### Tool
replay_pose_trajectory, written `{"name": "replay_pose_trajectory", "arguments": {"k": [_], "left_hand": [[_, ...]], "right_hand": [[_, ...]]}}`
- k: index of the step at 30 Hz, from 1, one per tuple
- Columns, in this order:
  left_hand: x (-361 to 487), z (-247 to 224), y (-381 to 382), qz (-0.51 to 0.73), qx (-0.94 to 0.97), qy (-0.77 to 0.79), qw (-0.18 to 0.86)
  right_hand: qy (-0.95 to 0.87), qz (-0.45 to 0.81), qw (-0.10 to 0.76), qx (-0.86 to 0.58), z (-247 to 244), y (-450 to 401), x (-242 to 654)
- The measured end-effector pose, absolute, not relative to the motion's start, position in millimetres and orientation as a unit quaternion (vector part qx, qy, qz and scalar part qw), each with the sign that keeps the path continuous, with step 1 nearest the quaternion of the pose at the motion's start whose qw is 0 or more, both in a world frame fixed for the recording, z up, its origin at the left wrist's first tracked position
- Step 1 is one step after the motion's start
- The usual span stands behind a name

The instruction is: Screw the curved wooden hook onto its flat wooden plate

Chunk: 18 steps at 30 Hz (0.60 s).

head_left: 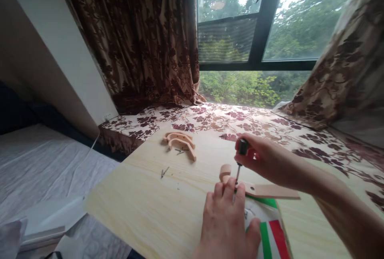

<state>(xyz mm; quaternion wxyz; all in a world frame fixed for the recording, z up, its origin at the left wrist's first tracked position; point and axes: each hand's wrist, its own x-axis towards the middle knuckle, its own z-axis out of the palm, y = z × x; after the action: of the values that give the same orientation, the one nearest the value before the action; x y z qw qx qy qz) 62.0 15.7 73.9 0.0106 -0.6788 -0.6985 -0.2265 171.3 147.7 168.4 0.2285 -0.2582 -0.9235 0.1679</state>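
My right hand (267, 157) is closed around the dark handle of a screwdriver (242, 146), its shaft pointing down. The screwdriver's tip meets a flat wooden strip (273, 191) with a curved end and a dark hole in it. Spread over the near edge of that strip, my left hand (225, 221) holds it down beside the tip. The tip itself is partly hidden by the left fingers. Beneath the strip and left hand lies a white item with green and red stripes (265, 237). Any screw under the tip is too small to make out.
Several curved wooden pieces (181, 137) lie at the back of the pale wooden tabletop (132, 199), with screws (180, 151) beside them. More screws (164, 172) lie nearer. A flower-patterned window ledge (207, 119) borders the far side; a bed (51, 159) stands left.
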Motion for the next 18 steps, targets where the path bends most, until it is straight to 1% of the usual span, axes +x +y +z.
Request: {"name": "replay_pose_trajectory", "arguments": {"k": [2,4,9,13,18], "left_hand": [[59.0,77.0,17.5,-0.224,-0.697,-0.681,0.010],[57.0,80.1,19.6,-0.223,-0.707,-0.671,0.009],[59.1,85.6,21.5,-0.178,-0.715,-0.676,0.013],[59.4,83.4,21.5,-0.184,-0.724,-0.661,0.071],[56.2,79.4,24.0,-0.189,-0.731,-0.635,0.164]], "right_hand": [[-0.914,0.162,0.227,-0.293,170.8,145.5,168.1],[-0.906,0.157,0.243,-0.309,172.8,144.4,165.7],[-0.919,0.212,0.222,-0.248,180.4,142.5,169.2],[-0.917,0.205,0.227,-0.258,180.2,141.6,172.6],[-0.892,0.189,0.291,-0.291,168.1,142.5,167.3]]}}
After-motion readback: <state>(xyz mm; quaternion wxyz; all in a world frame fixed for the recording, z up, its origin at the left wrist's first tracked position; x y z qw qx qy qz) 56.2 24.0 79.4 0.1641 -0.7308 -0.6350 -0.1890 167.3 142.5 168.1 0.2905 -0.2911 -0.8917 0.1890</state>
